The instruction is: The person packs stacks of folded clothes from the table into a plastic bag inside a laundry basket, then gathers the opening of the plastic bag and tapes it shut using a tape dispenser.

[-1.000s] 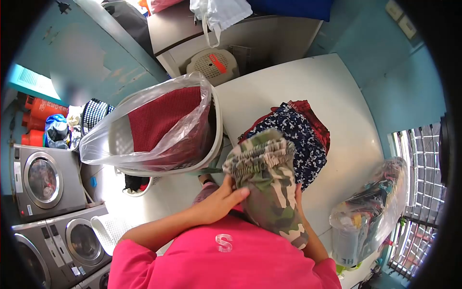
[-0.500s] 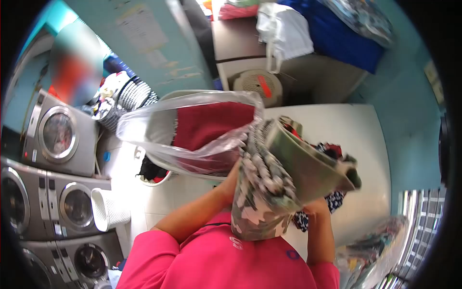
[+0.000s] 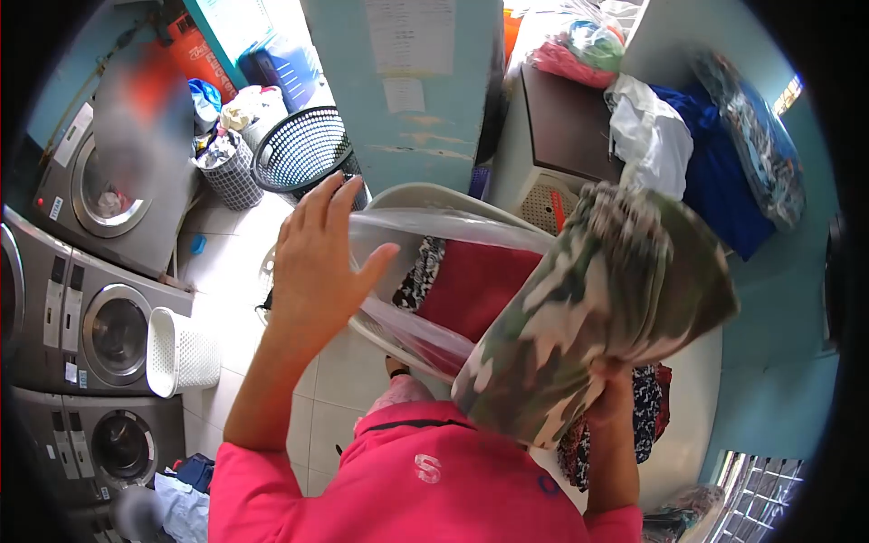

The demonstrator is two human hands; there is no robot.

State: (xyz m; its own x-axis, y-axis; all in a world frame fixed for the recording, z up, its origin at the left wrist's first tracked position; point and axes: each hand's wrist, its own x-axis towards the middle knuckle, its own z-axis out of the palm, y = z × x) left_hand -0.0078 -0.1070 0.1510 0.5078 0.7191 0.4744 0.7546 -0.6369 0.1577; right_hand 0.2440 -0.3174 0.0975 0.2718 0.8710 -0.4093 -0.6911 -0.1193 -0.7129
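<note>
Camouflage shorts (image 3: 579, 308), or a like garment with a gathered waistband, hang folded over in front of my chest. My right hand (image 3: 608, 391) grips their lower side. Raised at the left, my left hand (image 3: 315, 258) holds nothing, its fingers apart, over the near edge of a basket. That large basket (image 3: 407, 192) is lined with a clear plastic bag (image 3: 389, 226). Inside the bag lie a dark red cloth (image 3: 475, 285) and a black-and-white patterned cloth (image 3: 421, 271). Dark patterned clothes (image 3: 647, 407) rest on the white table (image 3: 692, 389), beside my right hand.
Stacked grey washing machines (image 3: 118, 330) line the left side. A white basket (image 3: 184, 353) stands on the tiled floor, and a black basket (image 3: 303, 149) farther back. White cloth (image 3: 647, 127), blue cloth (image 3: 706, 172) and bagged laundry lie at the back right.
My left hand has let go of the camouflage garment and moved up and left, opening. The garment has swung upward and right in my right hand. My view has turned.
</note>
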